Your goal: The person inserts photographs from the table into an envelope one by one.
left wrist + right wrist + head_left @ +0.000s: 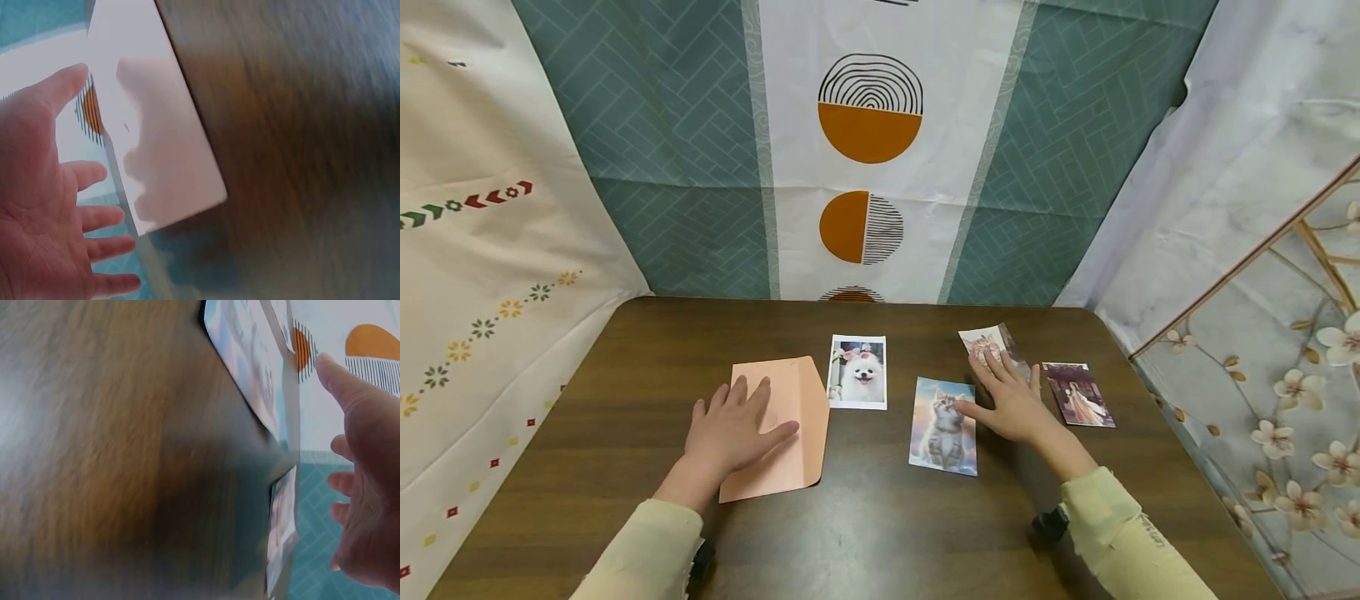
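Observation:
My left hand (730,429) hovers over a pale pink envelope (786,396), its fingers spread and holding nothing. In the left wrist view the hand's shadow falls on the envelope (172,137), with a gap between palm and paper. My right hand (1011,408), fingers spread too, is above the table between a grey kitten card (942,433) and a partly covered card with a pinkish animal picture (980,339). Its thumb overlaps the kitten card's right edge in the head view. The right wrist view shows this hand (369,481) raised off the tabletop, nothing in its grasp.
A photo of a white fluffy dog (859,379) lies just right of the envelope. Toward the right edge is a dark photo of a figure in a long dress (1078,400). Patterned cloths (700,150) hang around the brown wooden table (865,533) at the back and sides.

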`<state>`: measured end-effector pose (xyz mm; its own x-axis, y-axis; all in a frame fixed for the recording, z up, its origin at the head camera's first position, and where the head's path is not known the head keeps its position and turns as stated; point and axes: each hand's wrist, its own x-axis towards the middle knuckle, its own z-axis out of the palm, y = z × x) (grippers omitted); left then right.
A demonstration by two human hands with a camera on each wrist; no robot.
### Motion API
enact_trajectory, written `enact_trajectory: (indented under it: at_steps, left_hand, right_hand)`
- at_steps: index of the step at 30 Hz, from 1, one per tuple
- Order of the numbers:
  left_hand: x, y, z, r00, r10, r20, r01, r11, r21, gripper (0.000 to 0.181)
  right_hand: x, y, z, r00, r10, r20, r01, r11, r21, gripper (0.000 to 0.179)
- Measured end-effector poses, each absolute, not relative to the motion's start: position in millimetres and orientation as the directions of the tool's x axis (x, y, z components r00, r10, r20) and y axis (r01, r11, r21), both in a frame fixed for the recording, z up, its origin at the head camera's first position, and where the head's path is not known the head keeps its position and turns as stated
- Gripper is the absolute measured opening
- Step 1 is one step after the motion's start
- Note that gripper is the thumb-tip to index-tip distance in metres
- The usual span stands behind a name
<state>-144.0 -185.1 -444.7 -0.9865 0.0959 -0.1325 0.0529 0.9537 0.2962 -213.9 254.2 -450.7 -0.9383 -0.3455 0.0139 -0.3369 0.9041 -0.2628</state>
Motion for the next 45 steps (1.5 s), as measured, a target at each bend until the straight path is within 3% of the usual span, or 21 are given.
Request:
enact_trajectory:
  at_steps: [17,32,45]
  left_hand:
    - [-137.1,-167.6,-454.1,-0.990,0.021,-0.139,-0.021,0.957,0.289,0.095]
    - [-137.7,-177.0,-459.7,-0.996,0.053,-0.078,0.028,0.954,0.297,0.084]
    - [-135.9,-181.4,-462.3,-0.997,-0.064,-0.049,-0.075,0.959,0.275,0.096]
  right_hand:
    - [-229.6,212.0,-445.5,-0.903,-0.430,-0.007,-0.410,0.865,-0.287,0.090]
    - [-231.7,194.3,-446.1,-0.886,-0.462,-0.033,-0.430,0.847,-0.313,0.092]
    - [-229.1,192.6,-447.1,-0.879,-0.476,-0.007,-0.450,0.835,-0.315,0.091]
